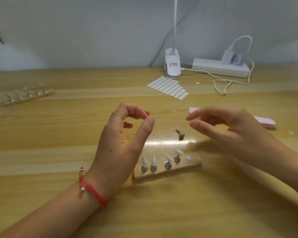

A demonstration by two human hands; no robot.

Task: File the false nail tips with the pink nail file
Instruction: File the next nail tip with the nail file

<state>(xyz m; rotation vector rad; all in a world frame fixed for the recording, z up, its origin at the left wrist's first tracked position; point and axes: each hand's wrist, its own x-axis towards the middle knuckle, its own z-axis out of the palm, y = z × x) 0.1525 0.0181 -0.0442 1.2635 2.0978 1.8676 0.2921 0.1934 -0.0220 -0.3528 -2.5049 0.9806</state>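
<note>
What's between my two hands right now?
Head view: one small metal nail stand lies between the left hand and right hand, beyond the row of nail tips.

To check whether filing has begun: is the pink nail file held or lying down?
Lying down. The pink nail file lies flat on the table, behind the right hand, which holds nothing.

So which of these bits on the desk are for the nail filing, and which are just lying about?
For the job: pink nail file, near wooden stand, its white nail tips.
Lying about: far stand, sticker sheet, clip lamp, power strip, charger.
</note>
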